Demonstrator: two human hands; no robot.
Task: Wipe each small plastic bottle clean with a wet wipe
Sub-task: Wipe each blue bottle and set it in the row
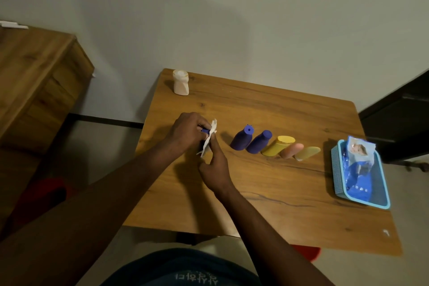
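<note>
Left hand (188, 133) fingers curled round a small purple plastic bottle (204, 131), right hand (216, 169) fingers pinching a crumpled white wet wipe (209, 140) against it, above the wooden table (267, 193), row of five coloured plastic bottles (277, 146) near right

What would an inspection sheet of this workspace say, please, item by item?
Surface: wooden table, visible grain with dark lines.
Job's things: held purple bottle with the wet wipe against it; row of five bottles (two purple, yellow, pink, olive) to its right; cream bottle upright at the far left corner.
Clutter: blue basket near the right edge, holding a wipes pack.
Grippers: left hand grips the held purple bottle; right hand holds the wet wipe.
Cables: nothing seen.
Surroundings: wooden cabinet at left, dark furniture at right, plain wall behind.
</note>
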